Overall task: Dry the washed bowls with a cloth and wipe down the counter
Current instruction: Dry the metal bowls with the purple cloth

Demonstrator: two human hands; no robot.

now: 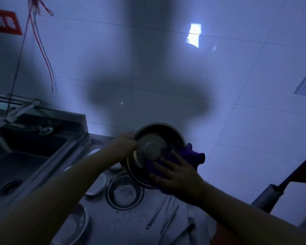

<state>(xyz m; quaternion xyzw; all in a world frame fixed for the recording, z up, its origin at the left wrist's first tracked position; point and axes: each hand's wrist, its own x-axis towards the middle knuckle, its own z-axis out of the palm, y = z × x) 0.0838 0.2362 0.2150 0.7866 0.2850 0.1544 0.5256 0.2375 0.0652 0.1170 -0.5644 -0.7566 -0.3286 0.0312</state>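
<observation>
A round steel bowl [154, 152] is held up above the counter [131, 225], tilted on edge with its flat circular base facing the camera and its rim toward the tiled wall [166, 68]. The metal is smooth and dully shiny. The left hand [124, 145] grips the bowl's left rim, fingers curled over the edge. The right hand [177, 174] lies with fingers spread and fairly straight, pressing a soft purple cloth [193, 156] against the bowl's lower right side; the cloth bunches out past the fingertips.

Below, on the wet-looking steel counter, a second metal bowl [125, 190] sits upright, holding nothing that shows. Left of it lie shallow white dishes [97, 184], partly hidden by the left forearm, and a steel plate [74, 225] is near the bottom edge. Thin metal utensils [162, 216], perhaps chopsticks or tongs, lie to the right; the dim light makes them hard to identify. At far left a steel sink [25, 156] with a round drain holds a ladle-like item, indistinct.
</observation>
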